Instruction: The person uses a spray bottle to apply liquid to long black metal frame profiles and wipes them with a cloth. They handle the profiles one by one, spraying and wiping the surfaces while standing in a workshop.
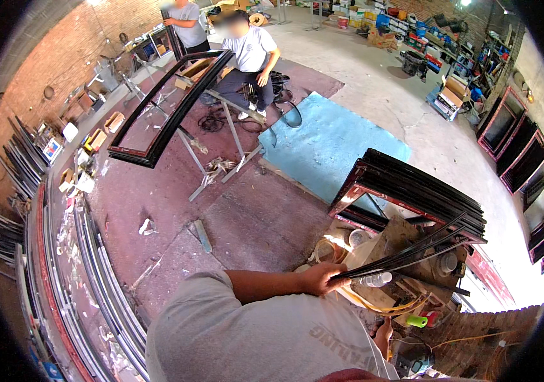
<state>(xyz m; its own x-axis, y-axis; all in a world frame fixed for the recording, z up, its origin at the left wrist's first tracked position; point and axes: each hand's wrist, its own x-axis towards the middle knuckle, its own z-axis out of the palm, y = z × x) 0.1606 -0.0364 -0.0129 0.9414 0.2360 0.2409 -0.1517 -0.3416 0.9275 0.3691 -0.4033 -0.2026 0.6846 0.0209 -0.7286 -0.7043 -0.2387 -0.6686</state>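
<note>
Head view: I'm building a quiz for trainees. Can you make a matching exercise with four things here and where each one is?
Things:
1. bundle of dark strips
2. blue mat
3. stack of dark frames
4. long dark frame

Places:
A. flat on the floor in mid room
B. gripped in the left hand
C. resting on metal stands by the seated person
D. piled right of the mat

Pairs: 1-B, 2-A, 3-D, 4-C
</note>
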